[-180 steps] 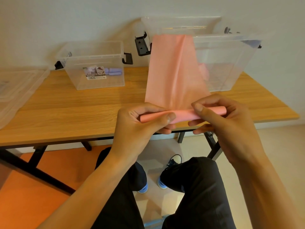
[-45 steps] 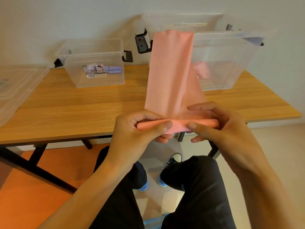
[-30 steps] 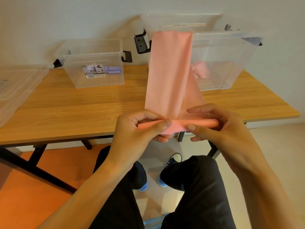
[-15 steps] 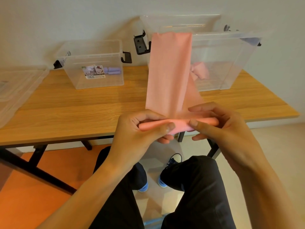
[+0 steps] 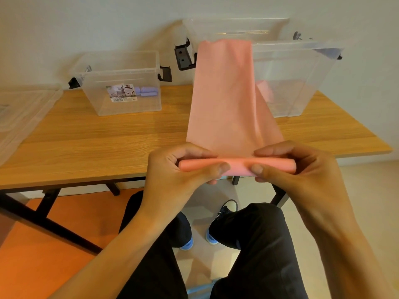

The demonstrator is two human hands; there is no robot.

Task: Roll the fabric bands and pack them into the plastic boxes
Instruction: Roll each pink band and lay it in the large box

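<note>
A long pink fabric band (image 5: 224, 98) hangs out over the rim of the large clear plastic box (image 5: 302, 83) at the back right of the table and runs down to me. Its near end is wound into a tight roll (image 5: 235, 166) just off the table's front edge. My left hand (image 5: 181, 171) pinches the roll's left part between thumb and fingers. My right hand (image 5: 295, 169) pinches its right part the same way. A smaller clear box (image 5: 121, 100) at the back left holds lilac rolled bands (image 5: 146, 91).
The wooden table (image 5: 97, 143) stands against a white wall. Clear plastic lids (image 5: 19, 113) lie on its left end. More pink fabric (image 5: 265, 91) shows through the large box's wall. My legs and shoes are below, beside the black table legs.
The roll has grown a little thicker over the frames, and the hanging stretch has shifted slightly. Both hands stay at the table's front edge, thumbs shifting along the roll.
</note>
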